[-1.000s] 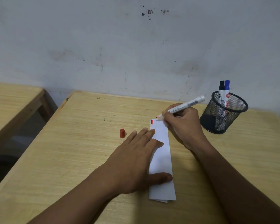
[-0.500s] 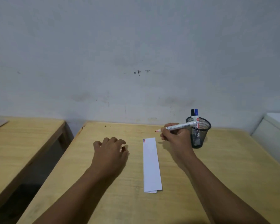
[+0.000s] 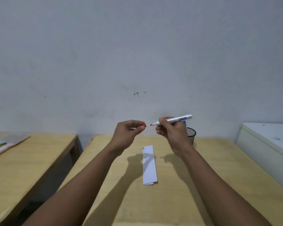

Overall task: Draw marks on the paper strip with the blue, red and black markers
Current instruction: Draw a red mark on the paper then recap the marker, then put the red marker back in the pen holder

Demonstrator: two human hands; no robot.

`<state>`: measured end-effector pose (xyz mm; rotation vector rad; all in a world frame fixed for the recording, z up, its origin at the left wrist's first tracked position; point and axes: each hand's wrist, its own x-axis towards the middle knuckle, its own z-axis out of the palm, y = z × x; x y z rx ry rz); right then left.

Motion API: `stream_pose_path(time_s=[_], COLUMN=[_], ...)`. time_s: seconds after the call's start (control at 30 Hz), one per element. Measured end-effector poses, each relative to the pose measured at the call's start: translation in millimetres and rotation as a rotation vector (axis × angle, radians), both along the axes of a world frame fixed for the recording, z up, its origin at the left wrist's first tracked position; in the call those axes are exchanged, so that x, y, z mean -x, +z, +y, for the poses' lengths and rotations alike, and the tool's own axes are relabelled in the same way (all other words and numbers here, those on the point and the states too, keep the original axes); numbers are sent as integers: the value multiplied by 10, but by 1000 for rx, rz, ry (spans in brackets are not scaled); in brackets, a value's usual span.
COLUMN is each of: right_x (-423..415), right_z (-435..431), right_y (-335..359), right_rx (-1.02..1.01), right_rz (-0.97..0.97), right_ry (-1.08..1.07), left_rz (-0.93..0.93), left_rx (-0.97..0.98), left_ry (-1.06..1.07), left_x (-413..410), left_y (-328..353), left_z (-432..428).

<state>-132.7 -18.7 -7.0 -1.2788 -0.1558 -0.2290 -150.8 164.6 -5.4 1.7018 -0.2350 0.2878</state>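
White paper strip (image 3: 149, 165) is lying flat on the wooden tabletop (image 3: 194, 185), small blue and red marks at its far end. Above it, the left hand (image 3: 128, 133) is pinching the red cap (image 3: 144, 124), facing the red marker (image 3: 173, 120) gripped in the right hand (image 3: 171, 132). Behind, a mesh cup (image 3: 191, 136) is holding a blue-capped marker (image 3: 184, 122).

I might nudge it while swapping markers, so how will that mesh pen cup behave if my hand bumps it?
The mesh cup looks light: thin open wire, so it would probably slide on the smooth table. A blue marker sticks up above its rim, so it may tip. The right hand hides much of it.
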Motion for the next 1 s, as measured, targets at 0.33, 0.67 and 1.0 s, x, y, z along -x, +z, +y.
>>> stream_pose_path(time_s=[0.33,0.67,1.0], right_x=[355,383,111], right_z=[-125,-178,-608], right_y=[359,417,305], right_rx=[40,200,664], right_rz=[-122,40,-200], right_ry=[12,-18,-645], left_rz=[-53,-291,-251], left_rx=[15,-157,-24], left_ry=[-53,5,80], left_x=[226,204,-171], left_y=[309,362,457], left_z=[-190,-324,-478])
